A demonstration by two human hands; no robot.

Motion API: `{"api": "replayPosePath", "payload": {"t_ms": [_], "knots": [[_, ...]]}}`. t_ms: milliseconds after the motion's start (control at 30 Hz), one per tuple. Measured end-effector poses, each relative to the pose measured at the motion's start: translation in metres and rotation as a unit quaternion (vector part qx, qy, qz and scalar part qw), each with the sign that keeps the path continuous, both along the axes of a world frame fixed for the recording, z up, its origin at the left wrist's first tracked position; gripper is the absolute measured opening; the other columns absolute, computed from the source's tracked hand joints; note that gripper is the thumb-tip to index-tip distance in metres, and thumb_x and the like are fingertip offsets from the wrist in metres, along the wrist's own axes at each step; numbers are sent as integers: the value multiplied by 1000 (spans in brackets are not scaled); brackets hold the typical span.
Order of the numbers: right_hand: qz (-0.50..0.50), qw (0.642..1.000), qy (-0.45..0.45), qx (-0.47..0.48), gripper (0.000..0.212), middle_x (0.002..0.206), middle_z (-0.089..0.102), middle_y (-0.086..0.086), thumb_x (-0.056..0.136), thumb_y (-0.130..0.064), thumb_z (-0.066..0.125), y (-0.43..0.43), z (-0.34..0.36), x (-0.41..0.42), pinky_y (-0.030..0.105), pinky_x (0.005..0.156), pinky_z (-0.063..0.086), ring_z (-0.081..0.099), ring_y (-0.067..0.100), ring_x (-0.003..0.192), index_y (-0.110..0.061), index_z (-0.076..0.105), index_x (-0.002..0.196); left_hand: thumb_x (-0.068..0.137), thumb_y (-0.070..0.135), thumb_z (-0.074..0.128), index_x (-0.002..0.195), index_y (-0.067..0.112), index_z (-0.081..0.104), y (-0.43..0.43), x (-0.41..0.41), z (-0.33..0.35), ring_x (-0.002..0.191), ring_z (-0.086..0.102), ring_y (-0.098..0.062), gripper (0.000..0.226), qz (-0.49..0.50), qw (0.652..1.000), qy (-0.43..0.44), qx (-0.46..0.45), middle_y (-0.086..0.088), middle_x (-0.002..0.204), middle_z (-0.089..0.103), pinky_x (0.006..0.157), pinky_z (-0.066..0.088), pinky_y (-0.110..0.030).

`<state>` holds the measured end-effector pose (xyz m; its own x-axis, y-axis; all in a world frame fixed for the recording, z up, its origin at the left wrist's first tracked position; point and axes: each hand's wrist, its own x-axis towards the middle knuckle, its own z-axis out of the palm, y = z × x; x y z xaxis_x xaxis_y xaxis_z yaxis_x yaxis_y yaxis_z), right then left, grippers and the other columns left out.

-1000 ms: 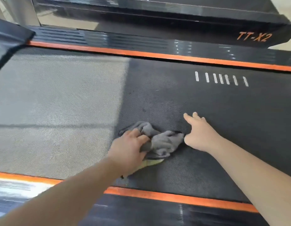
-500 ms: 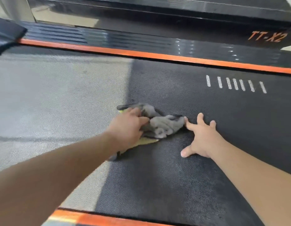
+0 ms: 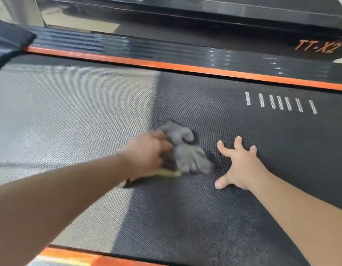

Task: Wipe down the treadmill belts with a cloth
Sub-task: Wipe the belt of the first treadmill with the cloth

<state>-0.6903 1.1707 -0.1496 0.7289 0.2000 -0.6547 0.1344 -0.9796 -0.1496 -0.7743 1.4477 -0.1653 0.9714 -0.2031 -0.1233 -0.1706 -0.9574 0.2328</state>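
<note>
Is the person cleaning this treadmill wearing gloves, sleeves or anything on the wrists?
No. The left hand and right hand are bare, without gloves. The left forearm and right forearm show no sleeves within the frame. No watch, bracelet or ring is visible, though the left hand is blurred.

Left hand [image 3: 147, 152], cloth [image 3: 187, 156] motion-blurred.
</note>
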Motion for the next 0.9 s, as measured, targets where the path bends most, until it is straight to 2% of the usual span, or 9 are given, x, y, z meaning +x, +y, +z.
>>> {"api": "replayPosePath", "payload": {"t_ms": [67, 133, 267, 367, 467, 533, 600, 800, 900], "knots": [[2, 1000, 4, 5, 134, 167, -26, -10, 62, -41, 97, 1, 1, -1, 75, 113, 28, -21, 42, 153, -58, 4, 157, 89, 42, 64, 99, 37, 72, 11, 20, 3, 100, 59, -25, 14, 205, 978, -31, -24, 5, 100, 58, 74, 47, -32], [1, 1000, 1, 5, 134, 167, -25, -9, 61, -41, 98, 1, 1, -1, 75, 114, 26, -21, 43, 153, -57, 6, 157, 93, 36, 59, 93, 30, 71, -11, 22, 4, 91, 59, -29, 13, 293, 955, -40, -22, 3, 93, 58, 68, 43, -33], [-6, 1000, -14, -6, 122, 167, -24, -11, 74, -24, 89, 1, -1, -1, 71, 115, 27, -18, 42, 153, -59, 5, 156, 86, 45, 59, 100, 33, 68, -78, -34, 13, 93, 63, -23, 21, 55, 996, 25, -69, 8, 98, 62, 75, 50, -31], [-8, 1000, -18, -13, 111, 166, -27, -12, 87, -6, 72, 1, -3, 1, 69, 116, 27, -19, 41, 153, -61, 4, 155, 86, 50, 57, 106, 35, 61, -74, -47, 17, 100, 60, -18, 25, -102, 992, 61, -49, 12, 104, 56, 78, 52, -33], [-5, 1000, 6, -11, 130, 166, -27, -10, 67, -36, 96, 2, 1, 1, 73, 115, 27, -20, 43, 153, -60, 3, 155, 89, 47, 52, 116, 40, 63, -40, -4, 12, 109, 61, -22, 30, 68, 997, 47, 3, 10, 116, 57, 79, 53, -34], [-3, 1000, 7, -9, 134, 167, -26, -9, 62, -42, 97, 3, 3, 1, 74, 114, 27, -20, 43, 153, -58, 4, 157, 93, 48, 49, 111, 36, 67, -32, 14, 5, 105, 61, -28, 28, 250, 968, -4, -22, 4, 110, 59, 73, 52, -37], [1, 1000, 2, -19, 134, 167, -26, -9, 61, -43, 97, 4, 3, 0, 74, 113, 28, -20, 43, 153, -58, 3, 156, 97, 47, 49, 110, 29, 65, -60, 9, -1, 107, 57, -30, 28, 293, 956, -19, 15, 0, 111, 57, 76, 50, -38], [-35, 999, -17, 9, 105, 166, -27, -15, 83, -10, 80, 0, -5, 1, 69, 117, 27, -21, 37, 154, -55, 19, 157, 95, 58, 48, 117, 22, 56, -105, -53, 8, 103, 57, -26, 42, -62, 996, 22, -52, 0, 114, 54, 80, 54, -39], [-26, 1000, 10, 12, 124, 166, -28, -13, 65, -32, 97, 1, 1, -1, 72, 116, 25, -23, 38, 153, -59, 16, 155, 97, 58, 47, 126, 33, 57, -50, -4, 11, 116, 57, -24, 39, -11, 998, 30, 46, 4, 125, 53, 85, 52, -35]]}}
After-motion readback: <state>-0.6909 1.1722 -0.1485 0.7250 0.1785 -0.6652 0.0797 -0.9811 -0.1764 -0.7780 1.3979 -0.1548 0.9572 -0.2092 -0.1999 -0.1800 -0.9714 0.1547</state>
